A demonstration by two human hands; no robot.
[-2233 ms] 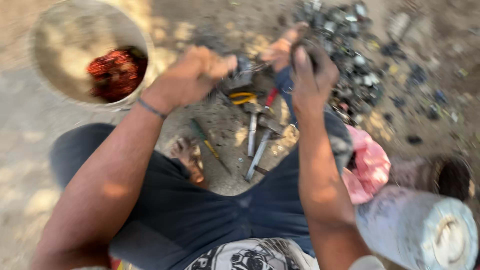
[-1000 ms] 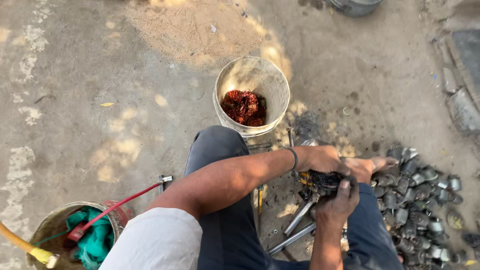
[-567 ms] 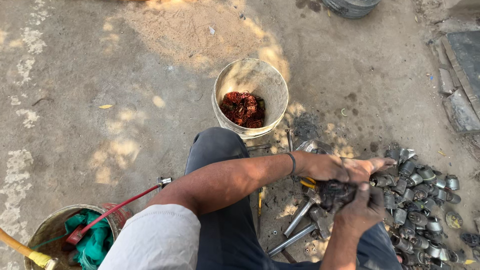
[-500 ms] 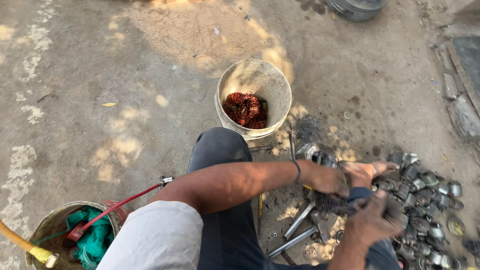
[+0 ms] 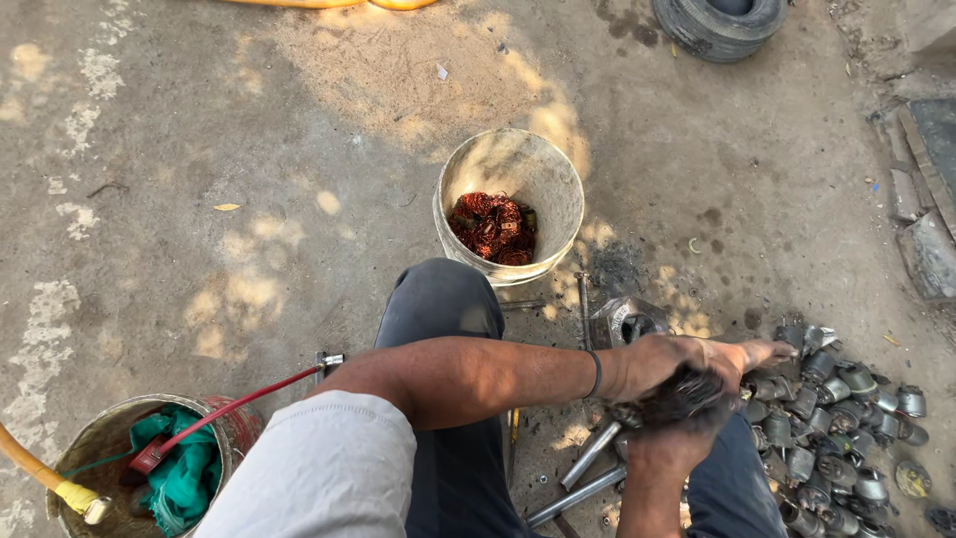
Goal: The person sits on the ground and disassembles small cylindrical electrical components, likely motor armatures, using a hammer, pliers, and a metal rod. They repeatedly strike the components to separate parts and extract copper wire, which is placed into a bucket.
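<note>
- Where the two hands meet, at the 4 o'clock area of the view, a dark, grimy part (image 5: pixel 677 394) is held between them; its exact shape cannot be told.
- The left hand (image 5: pixel 687 361) reaches across from 8 o'clock, fingers closed over the top of the dark part, with one finger extended toward 3 o'clock.
- The right hand (image 5: pixel 669 448) comes up from 6 o'clock and is closed around the underside of the dark part.
- A dark wristband (image 5: pixel 595 374) sits on the left wrist.
- Steel tools (image 5: pixel 588 458) lie on the ground just below the hands, toward 6 o'clock.
- A pile of small grey metal casings (image 5: pixel 836 428) lies just beside the hands, toward 3 o'clock.
- A pale bucket (image 5: pixel 558 179) stands at 12 o'clock from the hands, beyond the person's knee; it holds reddish copper wire coils (image 5: pixel 491 227).
- A second bucket (image 5: pixel 110 423) stands at 8 o'clock, well apart from the hands, with green cloth (image 5: pixel 184 473) inside and a red-handled tool (image 5: pixel 239 403) resting across its rim.
- A tyre (image 5: pixel 722 25) lies at 1 o'clock, at the top edge.
</note>
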